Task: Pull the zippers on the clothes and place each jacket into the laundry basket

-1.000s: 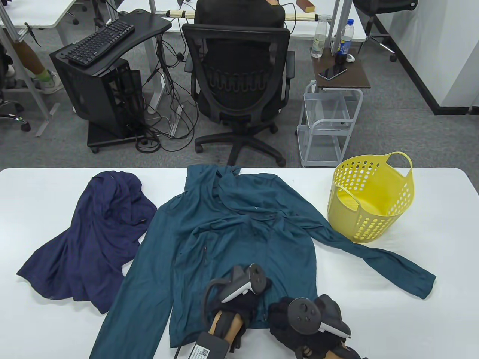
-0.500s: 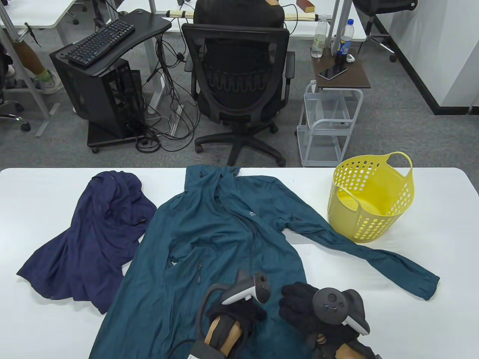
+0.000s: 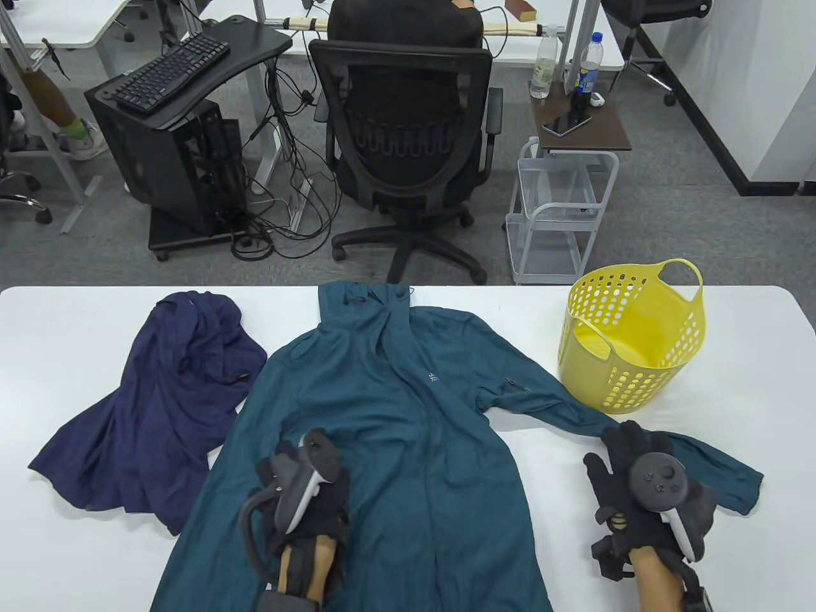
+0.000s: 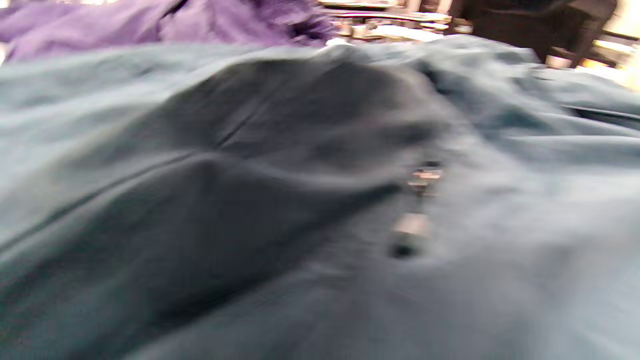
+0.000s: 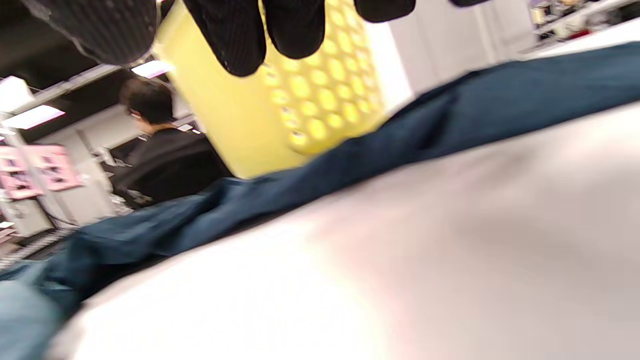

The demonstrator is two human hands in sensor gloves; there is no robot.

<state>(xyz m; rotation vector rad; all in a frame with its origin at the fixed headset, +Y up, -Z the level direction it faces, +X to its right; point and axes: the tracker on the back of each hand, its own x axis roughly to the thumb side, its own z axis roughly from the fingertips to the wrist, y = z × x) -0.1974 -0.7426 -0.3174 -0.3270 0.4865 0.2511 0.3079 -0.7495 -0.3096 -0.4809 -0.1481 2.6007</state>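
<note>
While the navy jacket (image 3: 153, 408) lies crumpled at the counter's left, the left hand (image 3: 306, 491) rests on the teal jacket (image 3: 395, 414); whether its fingers pinch cloth I cannot tell. At the right, the right hand (image 3: 637, 484) hovers with fingers (image 5: 235, 35) spread by the teal sleeve, near the empty yellow basket (image 3: 631, 338). Risk: the zipper's state is unclear, and loose sleeves could drape over the basket rim. Since a second ago the jacket lies flatter, and both hands have moved apart from its hem
</note>
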